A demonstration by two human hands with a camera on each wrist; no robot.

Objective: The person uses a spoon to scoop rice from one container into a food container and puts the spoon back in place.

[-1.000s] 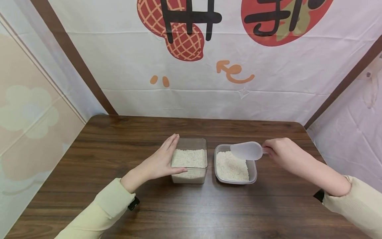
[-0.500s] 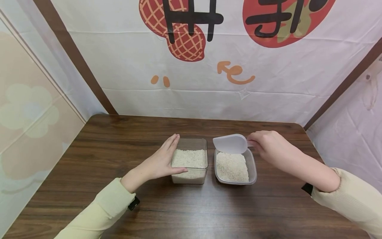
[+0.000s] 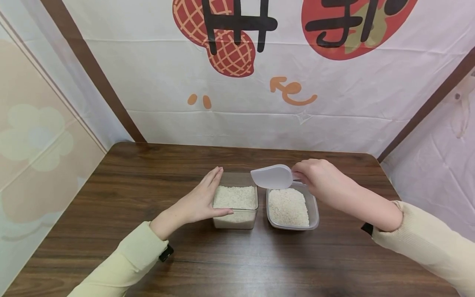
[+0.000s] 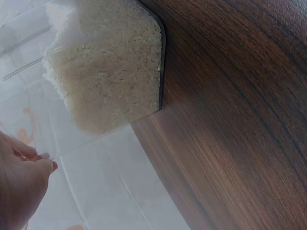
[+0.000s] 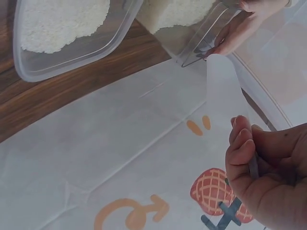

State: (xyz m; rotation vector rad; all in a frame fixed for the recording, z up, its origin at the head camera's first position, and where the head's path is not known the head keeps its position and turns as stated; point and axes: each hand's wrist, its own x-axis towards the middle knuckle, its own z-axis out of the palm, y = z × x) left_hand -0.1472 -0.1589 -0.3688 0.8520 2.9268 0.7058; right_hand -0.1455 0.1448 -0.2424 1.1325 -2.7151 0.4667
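Note:
My right hand [image 3: 322, 177] grips the handle of a translucent white scoop [image 3: 272, 177]. The scoop hangs above the back of the gap between two boxes, its tip reaching over the left one. Whether it carries rice cannot be told. My left hand [image 3: 196, 200] holds the clear, deep storage box [image 3: 239, 218] by its left side, thumb along the front rim and fingers toward the back corner. White rice [image 4: 105, 76] fills much of that box. Beside it on the right stands a shallower plastic tub [image 3: 313, 210] with a heap of rice [image 3: 288, 206] inside.
Both boxes stand on a dark wood-grain table [image 3: 178, 264]. A printed fabric backdrop [image 3: 237, 128] rises behind its far edge, and more fabric hangs at both sides.
My right hand has carried the scoop leftward, from above the tub to the back right corner of the deep box. The left hand and both boxes stay put.

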